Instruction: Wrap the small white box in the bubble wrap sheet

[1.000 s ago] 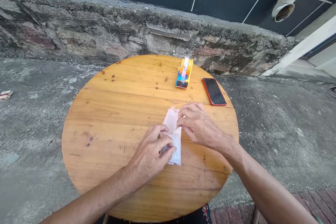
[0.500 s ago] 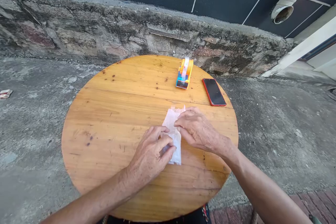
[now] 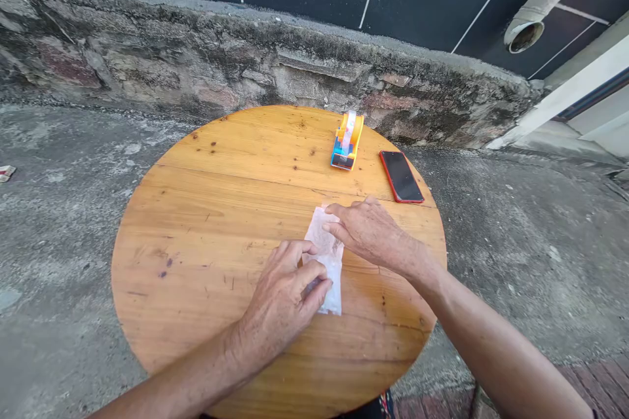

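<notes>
Our left hand (image 3: 287, 285) curled its fingers at the left edge of the whitish, thin rectangular sheet (image 3: 331, 253); our right hand (image 3: 368, 230) reached over its upper right. We could not tell whether either gripped it. The sheet lay on the round yellow-brown wooden surface (image 3: 211, 222), nearer us than the blue-and-yellow tape dispenser (image 3: 349, 142).

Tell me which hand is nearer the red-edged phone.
The right. The right hand is over the upper part of the white sheet, just below and left of the phone; the left hand is farther down and left.
</notes>
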### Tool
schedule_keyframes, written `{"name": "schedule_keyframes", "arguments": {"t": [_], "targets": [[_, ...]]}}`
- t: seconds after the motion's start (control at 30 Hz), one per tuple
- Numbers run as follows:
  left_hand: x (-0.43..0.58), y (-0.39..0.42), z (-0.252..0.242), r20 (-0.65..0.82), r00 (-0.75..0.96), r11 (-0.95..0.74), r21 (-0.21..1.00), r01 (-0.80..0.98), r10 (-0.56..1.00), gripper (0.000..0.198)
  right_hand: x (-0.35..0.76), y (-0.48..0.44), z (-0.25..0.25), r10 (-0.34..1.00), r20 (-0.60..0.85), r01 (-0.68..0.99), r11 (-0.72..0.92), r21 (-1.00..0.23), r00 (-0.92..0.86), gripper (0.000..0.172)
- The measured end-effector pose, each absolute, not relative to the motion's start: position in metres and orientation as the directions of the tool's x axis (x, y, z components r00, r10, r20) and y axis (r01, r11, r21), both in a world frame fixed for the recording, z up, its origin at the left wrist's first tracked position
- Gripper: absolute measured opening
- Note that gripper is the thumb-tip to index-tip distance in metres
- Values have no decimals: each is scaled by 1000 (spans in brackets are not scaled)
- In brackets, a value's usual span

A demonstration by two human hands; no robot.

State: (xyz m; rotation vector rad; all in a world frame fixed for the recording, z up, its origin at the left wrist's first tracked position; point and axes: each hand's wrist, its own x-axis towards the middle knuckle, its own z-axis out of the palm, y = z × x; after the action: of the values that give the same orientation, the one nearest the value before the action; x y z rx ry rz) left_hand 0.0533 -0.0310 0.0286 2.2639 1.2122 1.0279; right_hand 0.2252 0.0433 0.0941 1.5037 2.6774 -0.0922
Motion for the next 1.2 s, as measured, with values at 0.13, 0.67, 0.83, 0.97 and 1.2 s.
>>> {"name": "schedule_keyframes", "arguments": {"t": [0.13, 0.67, 0.83, 0.97, 1.2], "targets": [[53, -30, 31, 431, 359, -561, 603, 568, 828, 10, 223, 52, 79, 883, -66, 884, 460, -84, -465, 33], [54, -29, 36, 452, 430, -624, 558, 547, 782, 12, 224, 56, 73, 812, 133, 797, 583, -156, -568, 21], [54, -32, 33, 466, 407, -619, 560, 552, 785, 10, 257, 17, 91, 797, 280, 717, 603, -349, -535, 20], [53, -32, 33, 448, 436, -625, 543, 561, 780, 11, 265, -3, 91, 826, 101, 776, 556, -297, -554, 28], [54, -32, 37, 430, 457, -627, 540, 561, 779, 13, 243, 9, 74, 818, 6, 802, 566, -193, -576, 23]]}}
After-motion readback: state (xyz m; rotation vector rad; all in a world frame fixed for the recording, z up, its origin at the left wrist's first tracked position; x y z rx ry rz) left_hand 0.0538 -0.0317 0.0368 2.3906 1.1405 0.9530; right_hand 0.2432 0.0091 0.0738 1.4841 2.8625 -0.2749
